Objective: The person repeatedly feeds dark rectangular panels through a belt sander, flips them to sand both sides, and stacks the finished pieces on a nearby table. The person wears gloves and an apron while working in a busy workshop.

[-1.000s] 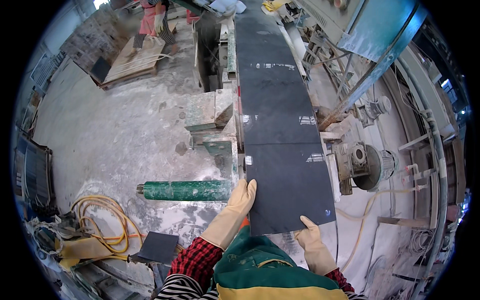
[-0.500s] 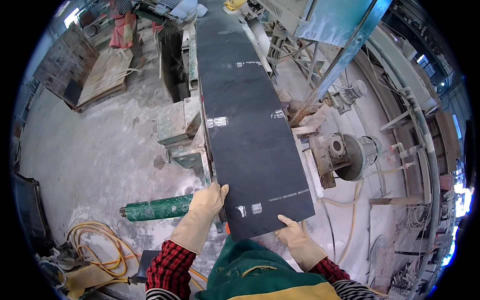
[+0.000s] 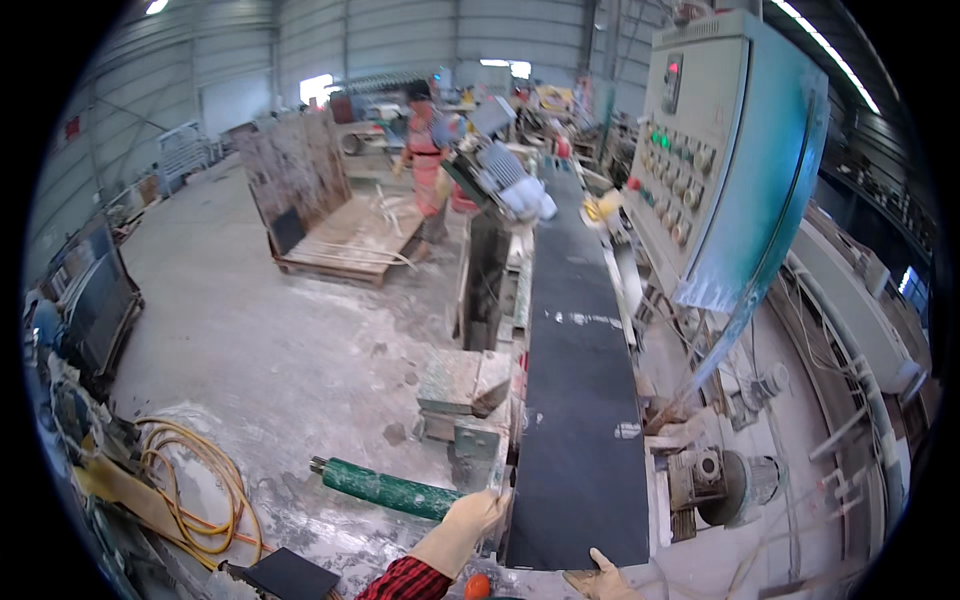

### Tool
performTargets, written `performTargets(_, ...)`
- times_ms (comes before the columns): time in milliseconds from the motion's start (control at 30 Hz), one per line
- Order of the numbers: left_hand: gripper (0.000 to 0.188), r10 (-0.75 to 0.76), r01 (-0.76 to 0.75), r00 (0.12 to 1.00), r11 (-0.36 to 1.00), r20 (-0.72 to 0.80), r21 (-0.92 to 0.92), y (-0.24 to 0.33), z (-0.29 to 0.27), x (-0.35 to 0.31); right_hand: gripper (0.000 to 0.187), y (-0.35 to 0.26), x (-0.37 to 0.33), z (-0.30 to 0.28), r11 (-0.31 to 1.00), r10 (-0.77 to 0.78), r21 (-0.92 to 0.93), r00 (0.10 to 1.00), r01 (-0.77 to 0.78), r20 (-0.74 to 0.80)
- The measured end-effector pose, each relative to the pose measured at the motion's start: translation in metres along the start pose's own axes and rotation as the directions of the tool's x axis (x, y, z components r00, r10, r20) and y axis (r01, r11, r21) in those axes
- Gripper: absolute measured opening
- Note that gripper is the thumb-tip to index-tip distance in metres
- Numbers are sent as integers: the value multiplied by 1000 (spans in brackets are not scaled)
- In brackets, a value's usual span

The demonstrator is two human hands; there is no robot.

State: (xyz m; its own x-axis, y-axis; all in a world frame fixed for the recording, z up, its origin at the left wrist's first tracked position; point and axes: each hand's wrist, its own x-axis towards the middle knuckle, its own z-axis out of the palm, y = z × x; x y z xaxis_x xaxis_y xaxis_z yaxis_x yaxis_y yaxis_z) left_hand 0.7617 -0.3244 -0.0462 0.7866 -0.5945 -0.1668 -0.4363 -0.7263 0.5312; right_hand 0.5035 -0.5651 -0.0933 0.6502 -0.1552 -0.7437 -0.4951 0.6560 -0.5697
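A long dark slab [image 3: 577,455] lies along a narrow machine bed, its near end close to my body. It looks like stone, with a few shiny wet or reflective patches. My left hand [image 3: 475,522], in a cream rubber glove, grips the slab's left edge near that end. At the near edge, my right hand [image 3: 605,580] in a matching glove has its thumb up by the rim; its other fingers are partly cut off by the picture's lower edge. A green roller [image 3: 390,488] sticks out to the left beside my left hand.
A control cabinet [image 3: 690,150] with buttons stands at right, above motors [image 3: 725,480]. Yellow hoses [image 3: 225,490] coil on the floor at lower left, near a small dark plate [image 3: 290,575]. Farther back, a person [image 3: 425,150] in a red apron stands by a wooden pallet [image 3: 350,235].
The view has tilted up and turned left, bringing the hall, cabinet and other person into sight. Both hands stay at the slab's near end, now lower in the picture.
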Motion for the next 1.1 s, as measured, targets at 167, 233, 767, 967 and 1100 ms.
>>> performTargets(167,56,-60,60,998,998,-11,-19,-87,21,-84,62,14,-15,-18,971,-228,158,878,177,421)
performTargets(233,52,-352,341,936,908,-4,-244,-102,14,-130,47,11,-27,-14,979,-180,171,852,109,492)
performTargets(767,42,-974,-94,-84,220,-212,-971,15,76,-625,57,16,-6,25,998,-51,45,947,39,319)
performTargets(967,38,-853,-102,-385,418,-352,-903,-18,162,-756,57,58,-1,15,976,117,148,958,-160,262)
performTargets(1100,44,-534,293,-693,405,-484,-866,-4,181,-793,56,64,-16,28,992,100,42,956,-116,275)
